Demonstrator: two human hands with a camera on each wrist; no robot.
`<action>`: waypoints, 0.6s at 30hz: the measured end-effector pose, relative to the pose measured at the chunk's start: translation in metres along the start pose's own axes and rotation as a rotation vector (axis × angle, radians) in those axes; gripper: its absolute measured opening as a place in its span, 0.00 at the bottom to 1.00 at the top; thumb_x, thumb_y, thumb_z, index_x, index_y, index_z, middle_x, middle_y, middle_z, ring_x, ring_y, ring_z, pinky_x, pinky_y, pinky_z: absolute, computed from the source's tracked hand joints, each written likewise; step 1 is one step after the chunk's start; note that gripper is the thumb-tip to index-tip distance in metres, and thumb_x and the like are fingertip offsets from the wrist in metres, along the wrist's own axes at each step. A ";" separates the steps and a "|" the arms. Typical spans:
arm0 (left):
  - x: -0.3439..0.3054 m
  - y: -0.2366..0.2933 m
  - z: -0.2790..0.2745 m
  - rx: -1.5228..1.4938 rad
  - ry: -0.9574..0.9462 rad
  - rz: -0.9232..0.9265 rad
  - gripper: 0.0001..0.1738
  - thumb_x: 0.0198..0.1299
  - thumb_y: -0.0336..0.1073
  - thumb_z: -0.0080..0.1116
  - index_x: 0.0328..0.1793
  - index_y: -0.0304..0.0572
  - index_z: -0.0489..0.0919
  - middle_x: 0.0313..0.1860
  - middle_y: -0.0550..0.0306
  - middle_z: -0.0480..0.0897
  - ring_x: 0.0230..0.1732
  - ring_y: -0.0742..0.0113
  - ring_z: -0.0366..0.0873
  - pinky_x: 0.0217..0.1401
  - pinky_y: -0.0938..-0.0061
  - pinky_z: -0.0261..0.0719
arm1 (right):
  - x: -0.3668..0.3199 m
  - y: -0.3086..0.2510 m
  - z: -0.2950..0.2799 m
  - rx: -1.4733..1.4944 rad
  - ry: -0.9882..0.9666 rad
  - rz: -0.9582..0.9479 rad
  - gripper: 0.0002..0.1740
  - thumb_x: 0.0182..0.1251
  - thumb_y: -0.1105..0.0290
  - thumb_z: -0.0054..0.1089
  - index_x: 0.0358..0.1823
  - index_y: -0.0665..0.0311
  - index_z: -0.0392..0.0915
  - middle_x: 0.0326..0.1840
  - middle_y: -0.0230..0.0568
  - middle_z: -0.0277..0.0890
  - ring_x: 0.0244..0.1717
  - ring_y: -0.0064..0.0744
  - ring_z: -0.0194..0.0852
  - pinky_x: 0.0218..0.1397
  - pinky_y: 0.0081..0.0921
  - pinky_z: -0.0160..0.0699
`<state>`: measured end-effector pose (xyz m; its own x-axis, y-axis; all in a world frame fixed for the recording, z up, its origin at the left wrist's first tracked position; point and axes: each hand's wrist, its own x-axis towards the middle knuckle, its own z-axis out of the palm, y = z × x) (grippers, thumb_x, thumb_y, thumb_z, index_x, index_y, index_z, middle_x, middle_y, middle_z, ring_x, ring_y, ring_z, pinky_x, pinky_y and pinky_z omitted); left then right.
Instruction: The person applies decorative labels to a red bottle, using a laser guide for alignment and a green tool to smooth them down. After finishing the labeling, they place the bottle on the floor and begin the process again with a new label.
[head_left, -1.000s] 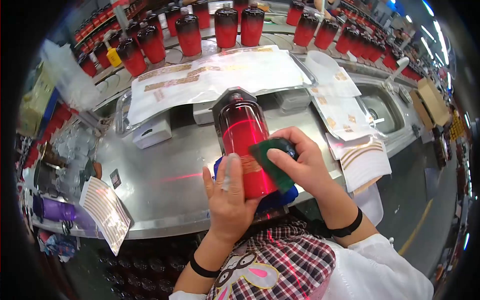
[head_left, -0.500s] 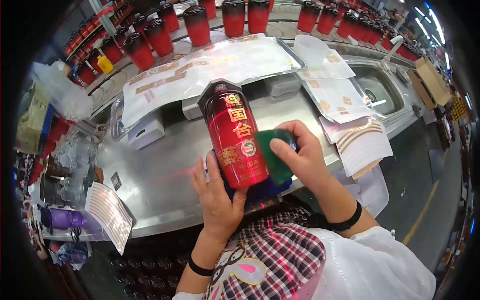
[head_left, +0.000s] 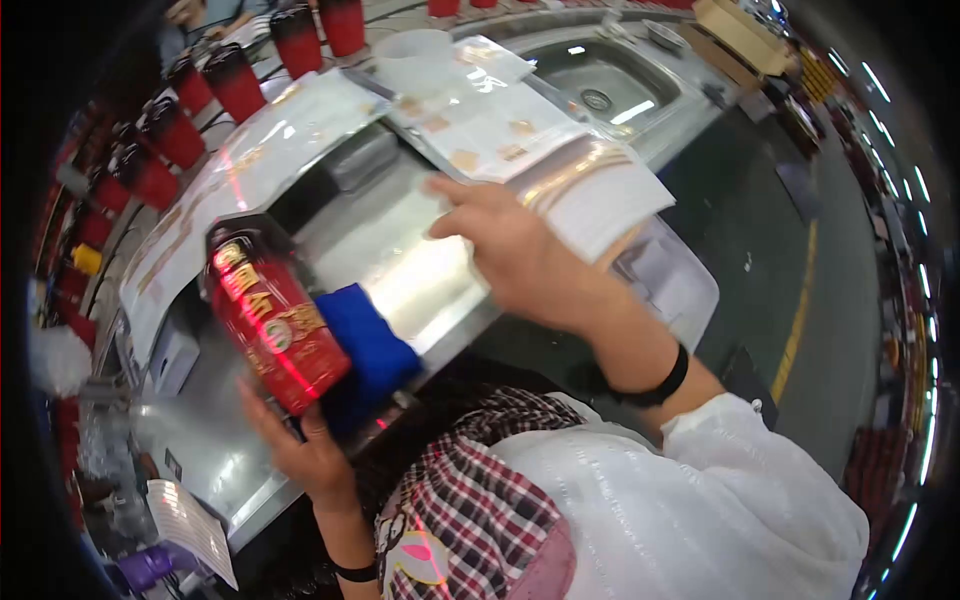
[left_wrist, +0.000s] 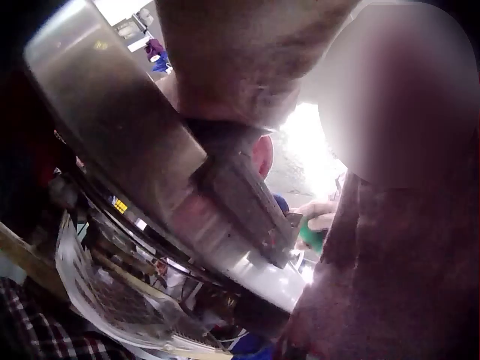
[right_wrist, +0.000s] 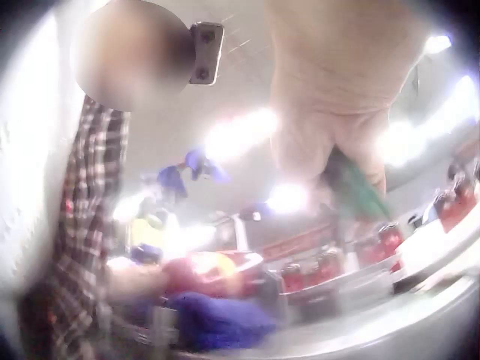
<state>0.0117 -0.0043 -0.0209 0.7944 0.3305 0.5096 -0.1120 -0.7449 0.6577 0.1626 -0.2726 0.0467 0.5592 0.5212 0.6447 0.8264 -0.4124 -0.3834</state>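
A red bottle with a dark shoulder and gold lettering [head_left: 275,325] lies tilted on a dark holder in the head view. My left hand [head_left: 310,460] is at its base, fairly straight fingers touching the side and the thumb at the bottom end. A blue cloth [head_left: 365,340] bunches beside the bottle. My right hand [head_left: 525,260] is off to the right of the bottle, above the steel bench. In the right wrist view its fingers pinch a green flat scraper [right_wrist: 356,187]; the head view hides this piece behind the hand.
White sheets with gold decals [head_left: 500,125] lie beyond the right hand, near a steel sink [head_left: 600,80]. A striped sheet [head_left: 190,525] hangs at the bench's left edge. Several red-and-black bottles [head_left: 235,85] stand along the back. A cardboard box [head_left: 740,40] is at the far right.
The view has swung right. My right hand has drawn away from the bottle, taking the green scraper with it. The bottle has rolled to show its lettering; my left hand stays at its base.
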 end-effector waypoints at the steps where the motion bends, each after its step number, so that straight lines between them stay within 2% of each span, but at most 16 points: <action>1: -0.001 0.002 0.002 -0.087 0.011 -0.027 0.39 0.73 0.47 0.52 0.81 0.31 0.53 0.79 0.40 0.60 0.77 0.54 0.60 0.77 0.61 0.58 | -0.012 0.028 -0.012 -0.100 -0.022 0.041 0.17 0.54 0.84 0.54 0.47 0.66 0.78 0.63 0.56 0.73 0.61 0.57 0.71 0.63 0.42 0.72; 2: 0.001 0.002 0.003 -0.167 0.024 -0.068 0.38 0.74 0.46 0.52 0.81 0.31 0.53 0.79 0.40 0.60 0.77 0.54 0.60 0.77 0.62 0.58 | -0.023 0.054 -0.021 -0.191 -0.056 0.080 0.18 0.51 0.85 0.53 0.44 0.66 0.81 0.65 0.56 0.72 0.63 0.59 0.68 0.65 0.43 0.70; 4: 0.002 0.004 0.004 -0.129 0.016 -0.055 0.37 0.74 0.46 0.50 0.81 0.31 0.53 0.79 0.41 0.60 0.78 0.55 0.59 0.78 0.61 0.57 | -0.053 0.084 -0.046 -0.402 -0.151 0.276 0.17 0.53 0.83 0.53 0.42 0.62 0.83 0.65 0.50 0.73 0.64 0.57 0.67 0.64 0.40 0.71; 7: 0.000 0.005 0.004 -0.109 0.011 -0.068 0.37 0.75 0.46 0.49 0.80 0.31 0.54 0.79 0.41 0.60 0.78 0.54 0.59 0.78 0.61 0.55 | -0.069 0.077 -0.049 -0.608 -0.243 0.474 0.17 0.56 0.82 0.52 0.43 0.61 0.84 0.66 0.48 0.73 0.66 0.55 0.67 0.64 0.42 0.73; 10: 0.001 0.005 0.005 -0.122 0.022 -0.075 0.38 0.74 0.48 0.50 0.80 0.30 0.54 0.79 0.40 0.60 0.78 0.53 0.58 0.79 0.61 0.53 | -0.071 0.074 -0.048 -0.516 -0.273 0.404 0.15 0.57 0.81 0.55 0.43 0.59 0.86 0.67 0.44 0.72 0.66 0.53 0.66 0.64 0.40 0.72; 12: 0.002 0.007 0.005 -0.127 0.023 -0.085 0.41 0.73 0.51 0.51 0.80 0.29 0.54 0.78 0.38 0.60 0.78 0.52 0.58 0.79 0.62 0.52 | -0.077 0.091 -0.049 -0.428 -0.218 0.351 0.16 0.57 0.80 0.57 0.45 0.58 0.86 0.67 0.44 0.71 0.65 0.52 0.66 0.64 0.39 0.73; 16: 0.003 0.009 0.004 -0.123 0.013 -0.066 0.39 0.74 0.48 0.51 0.80 0.29 0.54 0.78 0.39 0.60 0.78 0.52 0.58 0.79 0.61 0.52 | -0.077 0.093 -0.054 -0.428 -0.143 0.360 0.17 0.57 0.79 0.62 0.48 0.56 0.86 0.67 0.45 0.71 0.64 0.51 0.67 0.63 0.39 0.73; 18: 0.004 0.008 0.003 -0.089 0.003 -0.041 0.36 0.75 0.45 0.49 0.80 0.30 0.55 0.79 0.42 0.61 0.78 0.54 0.59 0.79 0.61 0.53 | -0.080 0.092 -0.056 -0.454 -0.229 0.279 0.18 0.57 0.76 0.63 0.49 0.52 0.85 0.66 0.44 0.71 0.63 0.52 0.67 0.59 0.43 0.76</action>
<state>0.0157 -0.0107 -0.0158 0.7975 0.3617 0.4829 -0.1323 -0.6760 0.7249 0.1904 -0.3941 -0.0035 0.7935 0.4742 0.3813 0.5629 -0.8101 -0.1639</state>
